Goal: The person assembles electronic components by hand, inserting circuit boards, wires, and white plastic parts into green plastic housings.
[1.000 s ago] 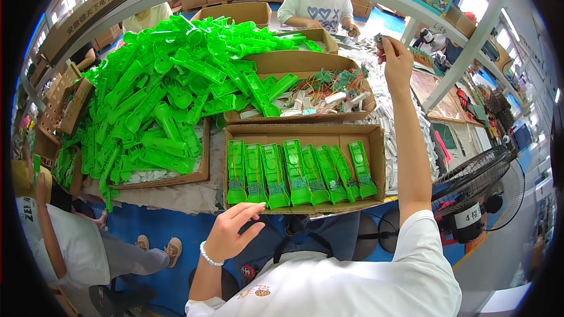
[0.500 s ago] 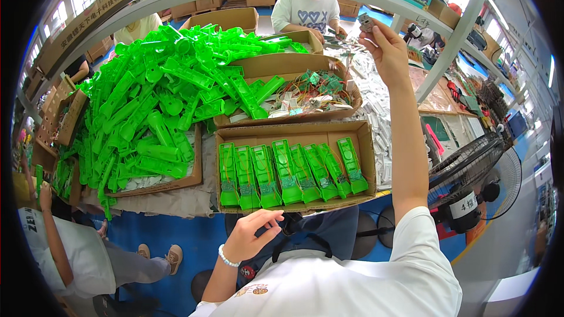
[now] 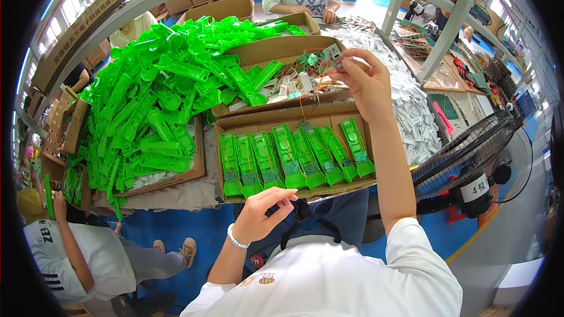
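My right hand [image 3: 367, 79] is raised over the right end of the wire box, pinching a small grey block-shaped part [image 3: 332, 54] with openings in its face. Thin wires [image 3: 301, 105] run down from that box to a little green circuit board [image 3: 304, 124] above the green housings; whether they join the part, I cannot tell. Below the near cardboard box [image 3: 264, 122], my left hand [image 3: 262, 216] has its thumb apart from its loosely bent fingers and nothing visible in them. Several green plastic housings [image 3: 286, 149] with boards and wires stand side by side in that box.
A big heap of green plastic shells [image 3: 141, 94] fills the left. Behind the near box lies a carton [image 3: 276, 47] of wired boards. White plastic pieces [image 3: 411, 111] cover the table's right side. A black fan [image 3: 470, 158] stands at right; a shelf post [image 3: 452, 29] rises behind.
My right hand has come down and left with the grey part, from beside the shelf to over the wire box. Wires and a small board now hang above the housings. My left hand stays low.
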The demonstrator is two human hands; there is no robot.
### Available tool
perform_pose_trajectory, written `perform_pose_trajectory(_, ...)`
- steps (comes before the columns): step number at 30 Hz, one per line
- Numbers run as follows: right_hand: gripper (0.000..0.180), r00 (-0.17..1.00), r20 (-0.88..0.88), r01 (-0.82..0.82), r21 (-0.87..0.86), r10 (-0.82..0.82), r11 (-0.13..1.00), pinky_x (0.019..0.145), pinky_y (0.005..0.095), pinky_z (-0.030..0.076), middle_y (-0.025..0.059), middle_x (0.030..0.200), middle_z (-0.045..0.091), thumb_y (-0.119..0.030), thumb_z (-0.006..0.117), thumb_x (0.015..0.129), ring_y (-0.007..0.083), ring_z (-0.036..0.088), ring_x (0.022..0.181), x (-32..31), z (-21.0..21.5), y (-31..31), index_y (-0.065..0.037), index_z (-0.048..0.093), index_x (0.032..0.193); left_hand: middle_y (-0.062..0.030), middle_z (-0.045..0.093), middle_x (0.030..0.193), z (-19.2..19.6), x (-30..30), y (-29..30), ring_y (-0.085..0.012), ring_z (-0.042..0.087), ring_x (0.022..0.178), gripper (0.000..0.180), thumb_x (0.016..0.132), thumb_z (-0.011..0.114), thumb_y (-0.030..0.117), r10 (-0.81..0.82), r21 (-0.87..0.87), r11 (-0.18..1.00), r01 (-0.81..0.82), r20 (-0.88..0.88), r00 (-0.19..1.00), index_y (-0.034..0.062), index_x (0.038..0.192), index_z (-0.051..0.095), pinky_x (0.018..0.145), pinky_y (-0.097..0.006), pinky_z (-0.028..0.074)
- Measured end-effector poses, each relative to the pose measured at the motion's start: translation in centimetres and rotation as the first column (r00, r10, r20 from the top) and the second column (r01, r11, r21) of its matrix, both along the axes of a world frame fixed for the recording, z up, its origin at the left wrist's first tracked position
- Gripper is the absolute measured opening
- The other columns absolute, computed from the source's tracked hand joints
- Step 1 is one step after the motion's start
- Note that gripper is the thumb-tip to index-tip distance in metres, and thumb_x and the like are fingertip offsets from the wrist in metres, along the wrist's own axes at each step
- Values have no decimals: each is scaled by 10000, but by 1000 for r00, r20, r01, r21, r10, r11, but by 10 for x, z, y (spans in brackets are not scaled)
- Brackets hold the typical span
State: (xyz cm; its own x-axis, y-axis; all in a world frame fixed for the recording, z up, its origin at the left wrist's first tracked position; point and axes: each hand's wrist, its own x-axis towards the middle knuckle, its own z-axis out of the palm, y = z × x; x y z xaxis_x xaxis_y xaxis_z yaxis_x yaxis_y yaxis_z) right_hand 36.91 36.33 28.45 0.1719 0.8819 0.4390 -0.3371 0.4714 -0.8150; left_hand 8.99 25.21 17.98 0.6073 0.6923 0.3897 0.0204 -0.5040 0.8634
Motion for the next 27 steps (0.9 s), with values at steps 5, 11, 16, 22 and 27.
perform_pose_trajectory(5,157,998,-39,-48,-46,46,998,732,319,599,182,963,655,40,562,888,281,692,830,-11,-6,-38,66,588,1040,-129,683,939,21,17,15,-204,654,812,322,821,621,-37,139,187,972,-142,33,990,-29,1143,616,750,-306,530)
perform_pose_trajectory(11,150,963,-72,-269,-148,261,952,758,331,587,169,915,671,52,566,880,261,696,845,-31,-28,-95,69,596,1026,-200,588,1167,58,56,34,-311,597,1033,311,807,599,-71,306,413,815,-407,289,907,-25,1113,632,854,-375,503)
perform_pose_trajectory(16,160,855,-335,-483,-235,396,844,781,329,585,157,976,660,33,571,896,255,688,886,-32,-43,-138,57,580,1054,-192,582,1147,52,51,30,-333,604,1015,329,739,654,-86,189,539,790,-292,240,952,-15,1060,658,849,-388,503)
perform_pose_trajectory(22,161,735,-516,-639,-310,440,704,732,320,587,128,974,640,7,578,906,221,679,871,-31,-65,-154,22,577,1066,-189,614,1088,33,55,21,-308,642,903,286,744,709,-29,69,527,837,-146,163,984,-8,1028,681,730,-343,540)
perform_pose_trajectory(27,176,821,-386,-554,-365,420,748,657,273,557,86,960,631,-23,615,891,149,645,817,-32,-64,-148,-9,595,1065,-175,648,999,27,52,28,-303,659,835,351,696,746,-19,125,565,802,-193,157,980,-20,1040,674,689,-347,547)
